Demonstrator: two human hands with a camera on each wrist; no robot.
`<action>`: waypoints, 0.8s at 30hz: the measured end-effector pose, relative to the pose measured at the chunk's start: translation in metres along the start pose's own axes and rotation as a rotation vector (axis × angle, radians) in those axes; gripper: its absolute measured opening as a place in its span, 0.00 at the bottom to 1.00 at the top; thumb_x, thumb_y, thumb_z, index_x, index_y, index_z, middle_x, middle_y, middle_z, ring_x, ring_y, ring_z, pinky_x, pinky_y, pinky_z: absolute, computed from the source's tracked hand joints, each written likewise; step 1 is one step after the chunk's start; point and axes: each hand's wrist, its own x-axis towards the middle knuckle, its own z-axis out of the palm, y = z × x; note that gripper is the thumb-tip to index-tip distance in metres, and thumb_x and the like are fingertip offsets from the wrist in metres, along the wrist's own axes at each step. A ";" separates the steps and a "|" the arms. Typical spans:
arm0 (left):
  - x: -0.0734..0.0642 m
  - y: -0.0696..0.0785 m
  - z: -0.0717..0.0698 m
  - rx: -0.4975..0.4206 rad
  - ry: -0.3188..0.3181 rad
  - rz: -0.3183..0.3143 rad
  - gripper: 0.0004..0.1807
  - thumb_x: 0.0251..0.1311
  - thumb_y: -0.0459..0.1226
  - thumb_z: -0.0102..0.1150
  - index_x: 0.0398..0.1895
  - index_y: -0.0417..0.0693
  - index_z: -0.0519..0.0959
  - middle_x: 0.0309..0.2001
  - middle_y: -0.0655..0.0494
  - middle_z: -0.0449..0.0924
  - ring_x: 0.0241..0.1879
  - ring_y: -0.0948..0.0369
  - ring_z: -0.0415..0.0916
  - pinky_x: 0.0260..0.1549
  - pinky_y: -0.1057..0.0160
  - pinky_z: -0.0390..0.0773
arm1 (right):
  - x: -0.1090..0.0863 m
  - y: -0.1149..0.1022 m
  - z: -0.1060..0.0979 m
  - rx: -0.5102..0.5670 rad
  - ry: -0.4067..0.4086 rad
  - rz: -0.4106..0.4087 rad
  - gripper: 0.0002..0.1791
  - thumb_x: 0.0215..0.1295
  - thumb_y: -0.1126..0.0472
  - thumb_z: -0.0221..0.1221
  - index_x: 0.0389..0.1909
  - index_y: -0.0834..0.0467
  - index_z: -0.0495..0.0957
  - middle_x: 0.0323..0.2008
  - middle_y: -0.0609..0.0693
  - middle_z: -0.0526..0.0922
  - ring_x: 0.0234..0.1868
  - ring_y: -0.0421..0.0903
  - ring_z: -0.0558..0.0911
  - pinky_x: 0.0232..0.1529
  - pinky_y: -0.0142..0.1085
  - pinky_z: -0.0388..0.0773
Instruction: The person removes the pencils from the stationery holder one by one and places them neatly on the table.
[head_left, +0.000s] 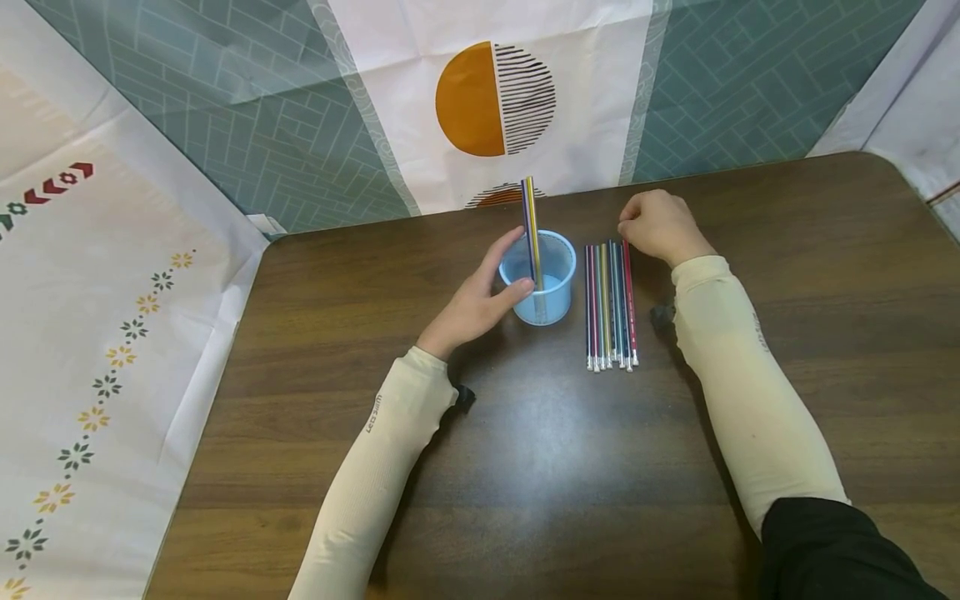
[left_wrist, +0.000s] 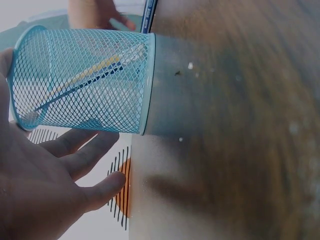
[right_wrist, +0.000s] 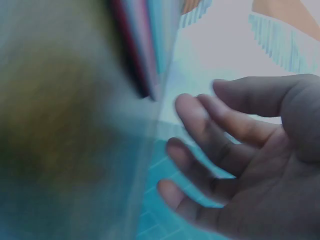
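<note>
A light blue mesh pencil cup (head_left: 543, 307) stands upright near the table's far edge. My left hand (head_left: 480, 296) holds it from the left, thumb at the front rim and a finger at the back rim. In the left wrist view the other fingers (left_wrist: 95, 155) spread beside the mesh. A few pencils (head_left: 531, 221), yellow and dark blue among them, lean inside the cup. To its right lie several pencils (head_left: 611, 304) side by side, metal ends toward me. My right hand (head_left: 660, 223) hovers by their far ends, nearest a red pencil (head_left: 629, 304); its loosely bent fingers (right_wrist: 195, 120) hold nothing.
The brown wooden table (head_left: 525, 483) extends toward me and to both sides. Behind its far edge hangs a patterned cloth (head_left: 570, 108) in white and green. A white cloth (head_left: 112, 350) with printed flowers lies along the left side.
</note>
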 end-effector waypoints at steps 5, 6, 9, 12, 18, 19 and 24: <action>0.000 0.001 0.000 -0.010 -0.003 0.002 0.40 0.70 0.56 0.55 0.80 0.70 0.49 0.78 0.62 0.50 0.74 0.55 0.54 0.67 0.40 0.59 | -0.009 -0.019 0.001 0.142 0.078 -0.132 0.18 0.77 0.57 0.52 0.59 0.63 0.77 0.55 0.62 0.77 0.53 0.59 0.72 0.54 0.56 0.73; 0.000 0.000 0.000 -0.011 -0.004 0.005 0.40 0.70 0.56 0.54 0.81 0.69 0.49 0.78 0.62 0.50 0.74 0.55 0.53 0.67 0.40 0.58 | -0.011 -0.023 0.002 0.175 0.092 -0.162 0.18 0.77 0.56 0.53 0.59 0.63 0.77 0.55 0.61 0.78 0.53 0.58 0.73 0.54 0.54 0.72; 0.000 -0.001 0.000 -0.019 -0.009 0.013 0.41 0.70 0.57 0.54 0.81 0.70 0.47 0.79 0.63 0.48 0.74 0.57 0.52 0.67 0.40 0.57 | -0.014 -0.034 0.006 0.260 0.117 -0.229 0.20 0.77 0.52 0.55 0.60 0.61 0.77 0.54 0.59 0.78 0.53 0.56 0.73 0.55 0.53 0.72; 0.001 -0.002 0.000 -0.034 -0.012 0.019 0.42 0.70 0.59 0.54 0.81 0.73 0.45 0.79 0.64 0.46 0.75 0.59 0.50 0.68 0.41 0.55 | -0.016 -0.045 0.013 0.316 0.100 -0.271 0.24 0.75 0.48 0.56 0.63 0.59 0.76 0.57 0.58 0.78 0.57 0.55 0.73 0.59 0.52 0.72; 0.000 -0.003 0.000 -0.070 -0.018 0.011 0.45 0.69 0.59 0.54 0.81 0.71 0.42 0.80 0.61 0.45 0.75 0.61 0.49 0.70 0.44 0.53 | -0.018 -0.059 0.029 0.307 0.046 -0.289 0.28 0.74 0.46 0.58 0.67 0.57 0.73 0.59 0.57 0.77 0.59 0.54 0.73 0.61 0.51 0.72; -0.001 -0.003 -0.001 -0.074 -0.019 0.004 0.45 0.69 0.58 0.55 0.82 0.70 0.42 0.79 0.60 0.46 0.75 0.61 0.49 0.70 0.45 0.53 | -0.018 -0.061 0.031 0.300 0.044 -0.285 0.28 0.73 0.46 0.58 0.67 0.57 0.73 0.59 0.57 0.77 0.59 0.55 0.74 0.61 0.51 0.73; -0.002 -0.002 -0.002 -0.082 -0.021 -0.032 0.46 0.69 0.55 0.56 0.82 0.63 0.42 0.78 0.55 0.50 0.74 0.61 0.51 0.71 0.47 0.53 | -0.019 -0.066 0.039 0.280 0.035 -0.278 0.26 0.73 0.49 0.59 0.67 0.57 0.73 0.59 0.56 0.78 0.59 0.55 0.74 0.60 0.52 0.74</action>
